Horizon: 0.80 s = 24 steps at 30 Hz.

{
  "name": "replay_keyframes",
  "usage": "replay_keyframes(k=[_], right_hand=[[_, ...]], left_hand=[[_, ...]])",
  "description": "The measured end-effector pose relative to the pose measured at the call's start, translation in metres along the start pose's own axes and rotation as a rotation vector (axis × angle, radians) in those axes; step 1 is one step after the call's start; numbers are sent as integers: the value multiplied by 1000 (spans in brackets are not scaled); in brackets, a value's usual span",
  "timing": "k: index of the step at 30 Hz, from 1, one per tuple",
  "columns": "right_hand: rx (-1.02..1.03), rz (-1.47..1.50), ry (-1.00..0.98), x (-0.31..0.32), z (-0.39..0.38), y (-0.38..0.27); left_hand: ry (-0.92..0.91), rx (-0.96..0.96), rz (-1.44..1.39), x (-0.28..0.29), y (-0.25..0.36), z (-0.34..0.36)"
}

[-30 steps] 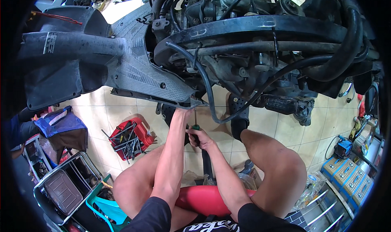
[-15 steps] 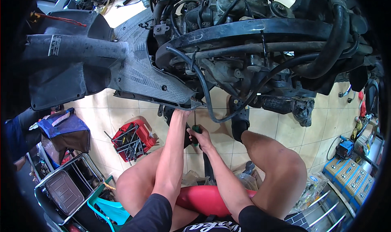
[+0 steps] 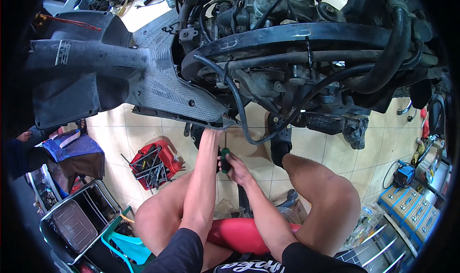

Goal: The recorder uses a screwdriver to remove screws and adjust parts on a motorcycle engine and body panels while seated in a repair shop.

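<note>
Ok, red tray (image 3: 171, 157) holds misc tools (image 3: 149, 166); R hand (image 3: 236, 169) grips screwdriver (image 3: 224, 161).

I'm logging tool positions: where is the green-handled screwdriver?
In the head view, just below centre, the green-handled screwdriver is in the right hand, right of the left forearm.

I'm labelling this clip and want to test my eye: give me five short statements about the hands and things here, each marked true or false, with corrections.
1. The right hand grips a screwdriver. True.
2. The screwdriver's handle is red. False: it is green.
3. The left hand is wholly in view. False: the grey panel hides the fingers of the left hand.
4. Tools lie in the red container, to the person's left. True.
5. The black hose runs perfectly straight. False: the black hose bends down in a loop.
</note>
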State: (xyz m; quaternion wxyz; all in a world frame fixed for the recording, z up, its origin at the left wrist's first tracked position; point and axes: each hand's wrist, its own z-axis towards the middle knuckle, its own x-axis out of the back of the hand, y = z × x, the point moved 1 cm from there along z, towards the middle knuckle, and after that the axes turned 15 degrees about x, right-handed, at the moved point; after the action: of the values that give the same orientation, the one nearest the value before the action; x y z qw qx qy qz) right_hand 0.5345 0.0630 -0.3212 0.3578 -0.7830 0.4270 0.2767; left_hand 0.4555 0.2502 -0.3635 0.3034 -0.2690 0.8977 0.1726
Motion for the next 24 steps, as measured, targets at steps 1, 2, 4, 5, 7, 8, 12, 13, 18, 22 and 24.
replay_keyframes(k=[1, 2, 4, 5, 7, 8, 12, 13, 18, 22, 24], right_hand=[[-23, 79, -16, 4, 0, -1], [-51, 99, -21, 9, 0, -2], [-85, 133, 46, 17, 2, -3], [-105, 136, 1, 19, 3, -3], [-134, 262, -79, 22, 5, -3], [-163, 317, -141, 22, 4, -2], [-200, 406, -146, 14, 3, -4], [-176, 328, -88, 10, 2, -3], [-104, 140, 81, -9, -9, -7], [-28, -22, 111, -13, -15, -5], [-46, 28, 133, -11, -15, -3]], left_hand=[[0, 0, 3, 1, 0, -1], [-1, 3, 7, 1, 1, -1], [1, 8, 17, 2, 2, -3], [3, 7, 26, 3, 2, -5], [8, 15, 31, 4, 1, -6], [7, 18, 29, 4, 1, -7], [6, 23, 30, 6, 0, -6], [5, 23, 30, 7, -1, -6], [5, 24, 36, 6, -2, -7], [3, 31, 46, 5, -3, -11], [-1, 29, 43, 6, -3, -12]])
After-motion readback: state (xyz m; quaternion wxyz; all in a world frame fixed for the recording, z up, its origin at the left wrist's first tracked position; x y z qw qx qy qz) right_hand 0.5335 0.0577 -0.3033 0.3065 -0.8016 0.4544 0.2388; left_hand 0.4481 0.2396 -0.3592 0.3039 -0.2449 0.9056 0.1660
